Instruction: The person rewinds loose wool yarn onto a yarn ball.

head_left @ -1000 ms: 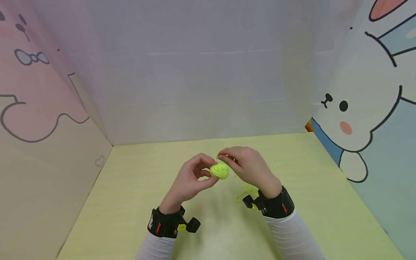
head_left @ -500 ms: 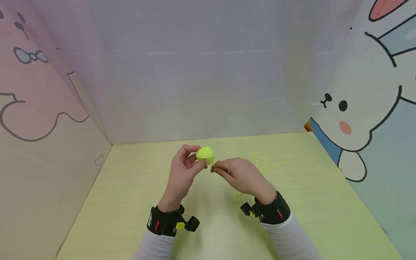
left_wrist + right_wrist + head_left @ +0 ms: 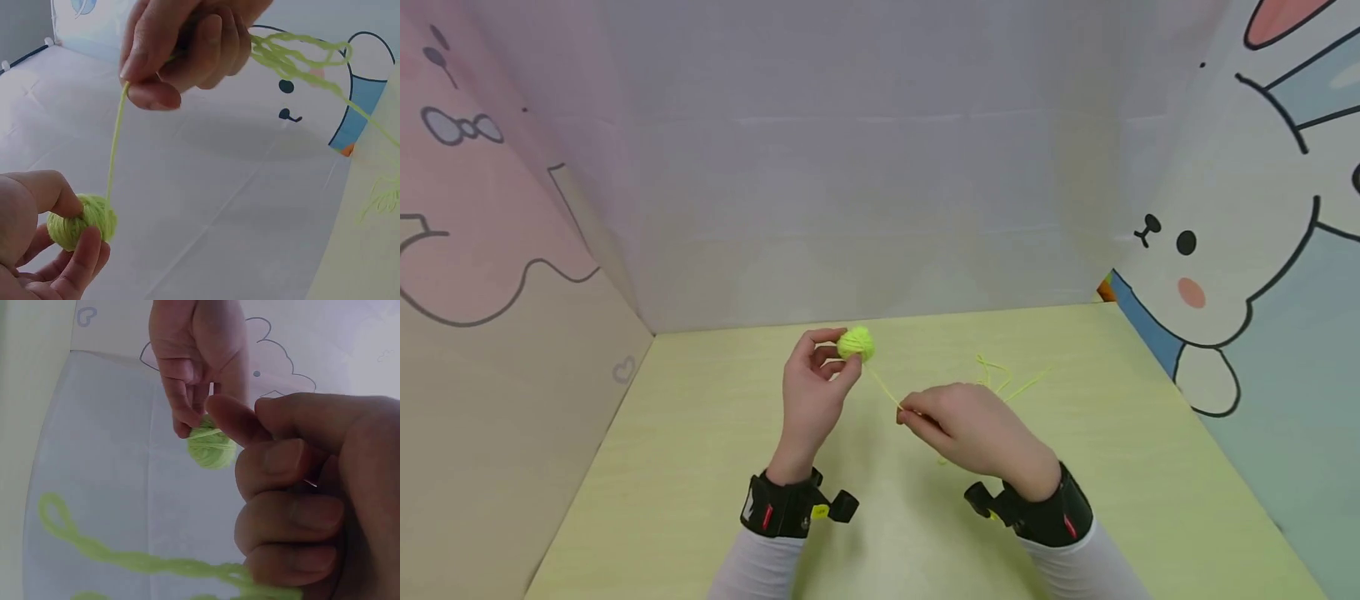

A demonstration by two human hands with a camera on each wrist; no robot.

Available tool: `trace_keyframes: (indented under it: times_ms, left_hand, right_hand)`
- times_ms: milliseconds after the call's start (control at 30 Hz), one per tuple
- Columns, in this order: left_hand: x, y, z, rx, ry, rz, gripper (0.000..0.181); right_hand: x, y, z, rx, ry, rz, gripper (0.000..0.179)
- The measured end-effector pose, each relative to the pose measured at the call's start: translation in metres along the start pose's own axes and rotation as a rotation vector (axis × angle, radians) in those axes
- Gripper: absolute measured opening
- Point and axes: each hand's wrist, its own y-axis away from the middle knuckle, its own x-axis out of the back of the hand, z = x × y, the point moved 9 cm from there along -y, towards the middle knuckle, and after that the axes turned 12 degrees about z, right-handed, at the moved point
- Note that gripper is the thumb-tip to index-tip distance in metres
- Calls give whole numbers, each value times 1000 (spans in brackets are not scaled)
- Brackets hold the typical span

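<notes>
A small ball of neon yellow-green yarn (image 3: 857, 343) is held up by my left hand (image 3: 812, 392), pinched between thumb and fingers. From the ball a taut strand (image 3: 116, 147) runs to my right hand (image 3: 977, 429), whose thumb and forefinger pinch it. My right hand's other fingers (image 3: 290, 512) curl inward, and loose loops of yarn (image 3: 300, 53) come out from behind them in the left wrist view. The right hand is lower and nearer to me than the ball. Both hands are raised over the table.
More loose yarn (image 3: 1026, 385) lies on the pale yellow table (image 3: 700, 467) behind my right hand. A plain pale sheet (image 3: 850, 183) closes off the back. Cartoon-printed panels (image 3: 1210, 250) stand at the sides. Each wrist wears a black camera band (image 3: 782, 506).
My left hand has moved up and left with the ball, which has turned. My right hand has swung down below it, and the strand between them has lengthened.
</notes>
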Motion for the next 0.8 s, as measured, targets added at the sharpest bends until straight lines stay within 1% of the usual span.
trace_keyframes:
  times_ms: [100, 200, 267, 333, 467, 567, 633, 700, 800]
  left_hand:
    - [-3, 2, 17, -80, -88, -14, 36]
    - [-9, 5, 36, -149, -167, -50, 36]
    - [-13, 6, 38, -189, -206, -91, 36]
    - [-18, 8, 39, -209, -222, -145, 36]
    - [-29, 16, 40, -247, -224, -288, 37]
    - [-36, 23, 41, -266, -206, -407, 37]
    - [-41, 27, 42, -268, -187, -476, 37]
    - [-43, 30, 44, -257, -156, -533, 37]
    - [-46, 35, 48, -242, -103, -594, 37]
  right_hand:
    - [11, 1, -4, 19, 3, 39, 13]
    - [22, 1, -7, 49, 6, 109, 10]
    - [30, 0, -9, 72, 8, 162, 8]
    - [37, -1, -9, 88, 7, 208, 7]
    - [46, -4, -7, 103, -29, 273, 8]
    - [50, -8, -2, 91, -56, 307, 10]
    - [51, -11, 3, 74, -63, 324, 10]
    - [51, -13, 8, 55, -62, 339, 10]
    - [48, -16, 17, 24, -59, 349, 9]
